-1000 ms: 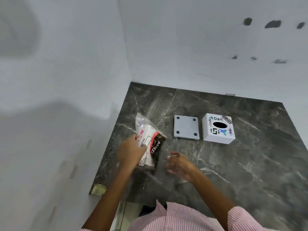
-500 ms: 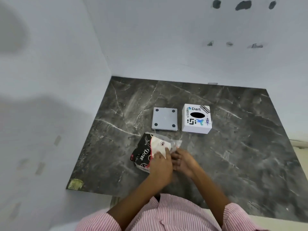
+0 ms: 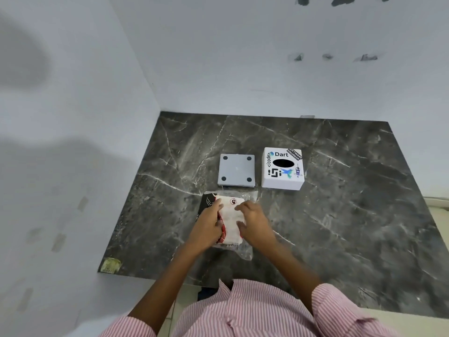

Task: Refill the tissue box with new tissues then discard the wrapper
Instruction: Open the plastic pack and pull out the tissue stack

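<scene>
A pack of tissues [image 3: 229,216] in a clear, black and red plastic wrapper lies on the dark marble counter [image 3: 340,227]. My left hand [image 3: 207,223] grips the pack's left side, and my right hand [image 3: 252,221] grips its right side. Behind the pack stands the white cube tissue box [image 3: 283,170] with stickers and a dark oval slot on top. Its grey square base plate [image 3: 237,171], with a black foot at each corner, lies to the left of the box.
White walls close the counter on the left and at the back. A worn yellowish sticker [image 3: 110,265] sits at the counter's front left corner. My pink striped sleeves fill the bottom of the view.
The pack went from held up at the left in my left hand to lying on the counter in front of the base plate. My right hand joined on the pack.
</scene>
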